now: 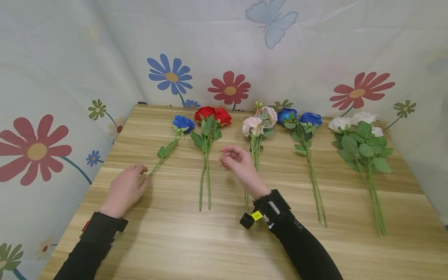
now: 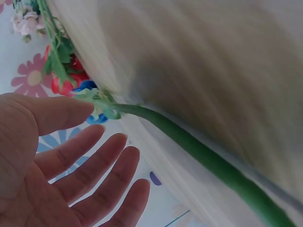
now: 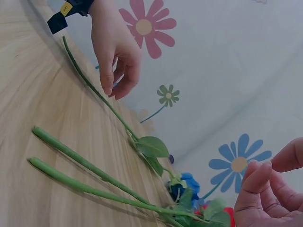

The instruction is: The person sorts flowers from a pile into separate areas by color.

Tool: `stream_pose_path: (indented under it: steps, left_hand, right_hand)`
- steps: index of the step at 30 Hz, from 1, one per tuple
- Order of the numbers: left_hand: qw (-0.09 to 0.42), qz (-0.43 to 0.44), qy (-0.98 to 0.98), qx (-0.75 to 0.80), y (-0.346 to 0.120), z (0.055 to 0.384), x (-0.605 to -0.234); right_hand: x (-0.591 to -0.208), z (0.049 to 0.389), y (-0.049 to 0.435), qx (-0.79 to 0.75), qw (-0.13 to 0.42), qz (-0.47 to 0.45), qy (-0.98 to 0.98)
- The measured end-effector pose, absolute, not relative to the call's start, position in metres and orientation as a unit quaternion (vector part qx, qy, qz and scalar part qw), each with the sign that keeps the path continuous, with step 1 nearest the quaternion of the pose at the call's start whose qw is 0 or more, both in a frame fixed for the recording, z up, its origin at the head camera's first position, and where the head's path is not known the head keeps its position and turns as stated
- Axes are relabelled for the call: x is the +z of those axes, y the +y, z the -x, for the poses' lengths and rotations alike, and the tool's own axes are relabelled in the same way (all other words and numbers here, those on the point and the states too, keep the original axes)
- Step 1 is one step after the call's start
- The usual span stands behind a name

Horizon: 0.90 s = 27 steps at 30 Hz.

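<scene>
A single blue rose (image 1: 183, 123) lies on the table at the left, its green stem (image 2: 189, 142) running diagonally toward me. My left hand (image 1: 124, 190) hovers by the lower end of that stem. In the left wrist view its fingers (image 2: 94, 165) are spread and relaxed, with nothing held; the right wrist view shows this left hand (image 3: 116, 52) just off the stem. My right hand (image 1: 241, 167) is above the table between two red roses (image 1: 224, 116) and a pale pink bunch (image 1: 252, 126). Loosely curled, the right fingers (image 3: 258, 182) hold nothing.
Farther right lie a pair of blue roses (image 1: 310, 119) and a leafy white bunch (image 1: 364, 142), stems pointing toward me. The wooden table (image 1: 168, 241) meets a flower-printed cloth backdrop (image 1: 297, 74) at its back and sides.
</scene>
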State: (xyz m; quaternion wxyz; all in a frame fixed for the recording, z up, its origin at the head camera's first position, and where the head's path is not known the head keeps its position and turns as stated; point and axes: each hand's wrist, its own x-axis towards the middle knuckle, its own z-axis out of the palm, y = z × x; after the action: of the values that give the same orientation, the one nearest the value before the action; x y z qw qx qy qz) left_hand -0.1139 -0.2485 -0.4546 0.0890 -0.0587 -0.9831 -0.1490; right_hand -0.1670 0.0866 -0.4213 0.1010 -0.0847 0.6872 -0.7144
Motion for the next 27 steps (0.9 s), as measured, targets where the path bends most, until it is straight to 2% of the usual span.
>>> stream_pose_path:
  steps: [27]
  left_hand:
    - [0.026,0.058,-0.986,-0.152,-0.259,0.111,-0.459]
  right_hand:
    - [-0.433,0.162,0.074,-0.705,0.132,0.098,0.69]
